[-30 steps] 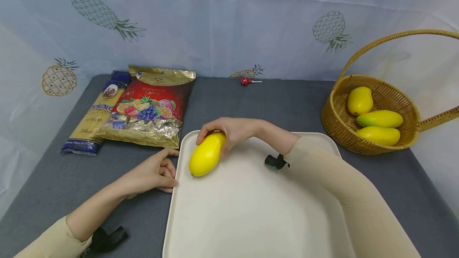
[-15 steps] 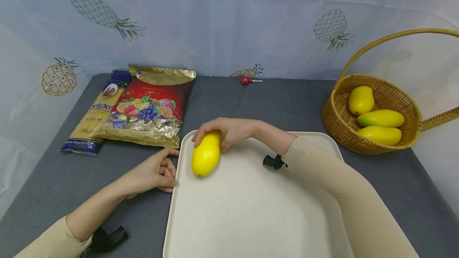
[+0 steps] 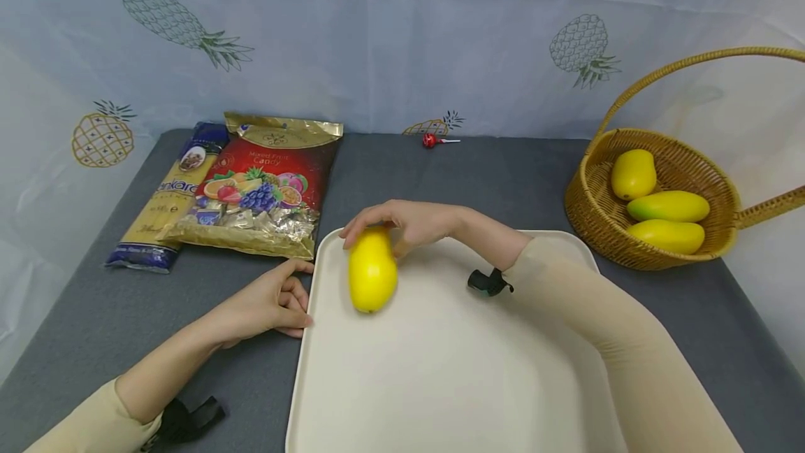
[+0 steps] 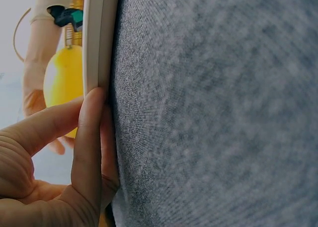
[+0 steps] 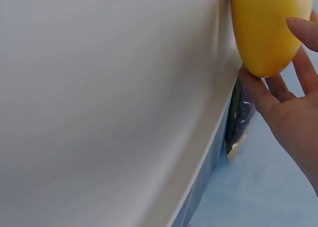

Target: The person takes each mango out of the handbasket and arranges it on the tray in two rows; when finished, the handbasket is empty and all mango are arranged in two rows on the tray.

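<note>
A yellow mango [image 3: 372, 272] sits at the far left corner of a large cream tray [image 3: 465, 362]. My right hand [image 3: 411, 224] grips its far end, fingers over the top and thumb on the near right side. In the right wrist view, the fingers [image 5: 276, 95] lie behind and under the end of the mango [image 5: 271, 31]. My left hand [image 3: 277, 305] is at the tray's left edge, and the left wrist view has its fingertips pinching the rim [image 4: 97, 43].
A wicker basket [image 3: 604, 229] holding several mangoes [image 3: 668, 207] stands at the back right. A red bag of fruit candy [image 3: 260, 187] overlaps a yellow and blue pasta packet [image 3: 147, 222] at the back left. A red lollipop [image 3: 430, 140] lies near the backdrop.
My right hand has turned the mango, so its near end has swung right and now points toward me. The mango sits slightly further right. My left hand has stayed at the rim.
</note>
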### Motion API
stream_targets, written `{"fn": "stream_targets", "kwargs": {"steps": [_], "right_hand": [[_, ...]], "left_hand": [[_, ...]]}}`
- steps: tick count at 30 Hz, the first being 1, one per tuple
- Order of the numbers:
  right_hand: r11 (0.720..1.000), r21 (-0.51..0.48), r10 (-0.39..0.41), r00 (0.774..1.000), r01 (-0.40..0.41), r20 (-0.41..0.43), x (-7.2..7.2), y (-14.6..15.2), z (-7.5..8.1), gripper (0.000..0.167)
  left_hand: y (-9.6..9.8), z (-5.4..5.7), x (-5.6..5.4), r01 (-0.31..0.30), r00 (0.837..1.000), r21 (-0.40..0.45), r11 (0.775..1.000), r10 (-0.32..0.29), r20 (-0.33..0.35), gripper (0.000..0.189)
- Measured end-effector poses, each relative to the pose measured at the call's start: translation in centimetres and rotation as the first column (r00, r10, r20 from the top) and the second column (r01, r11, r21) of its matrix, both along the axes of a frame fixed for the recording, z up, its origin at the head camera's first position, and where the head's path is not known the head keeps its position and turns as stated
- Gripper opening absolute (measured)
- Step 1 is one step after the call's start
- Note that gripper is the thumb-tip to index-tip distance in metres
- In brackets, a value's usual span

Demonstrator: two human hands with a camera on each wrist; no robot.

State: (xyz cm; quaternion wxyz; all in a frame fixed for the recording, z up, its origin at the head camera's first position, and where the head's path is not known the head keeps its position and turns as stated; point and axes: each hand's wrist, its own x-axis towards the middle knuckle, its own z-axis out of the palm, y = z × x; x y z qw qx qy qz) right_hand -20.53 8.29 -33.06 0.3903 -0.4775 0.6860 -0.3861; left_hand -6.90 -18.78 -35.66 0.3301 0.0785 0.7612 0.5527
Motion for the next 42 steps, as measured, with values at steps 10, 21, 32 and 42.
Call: {"fn": "stream_targets", "kwargs": {"steps": [10, 21, 32, 42], "right_hand": [[0.998, -0.034, -0.059, 0.998, 0.059, -0.008, 0.3, 1.6, 2.2, 0.057], [0.960, -0.192, -0.225, 0.969, 0.203, -0.098, 0.8, 7.3, 9.2, 0.046], [0.816, -0.551, -0.257, 0.964, 0.176, -0.073, -0.5, 17.7, 14.4, 0.048], [0.640, -0.638, -0.442, 0.885, 0.428, 0.149, -1.7, 29.0, 13.1, 0.033]], "left_hand": [[-0.1, 0.0, 0.1, 0.006, 1.000, -0.001, 1.000, -0.006, -0.016, 0.085], [-0.1, -0.2, 0.1, 0.005, 1.000, 0.003, 1.000, -0.005, -0.026, 0.084], [-0.1, -0.1, 0.2, 0.007, 1.000, 0.010, 1.000, -0.007, -0.022, 0.085], [0.0, 0.0, 0.2, 0.004, 1.000, 0.005, 1.000, -0.004, -0.019, 0.084]]}}
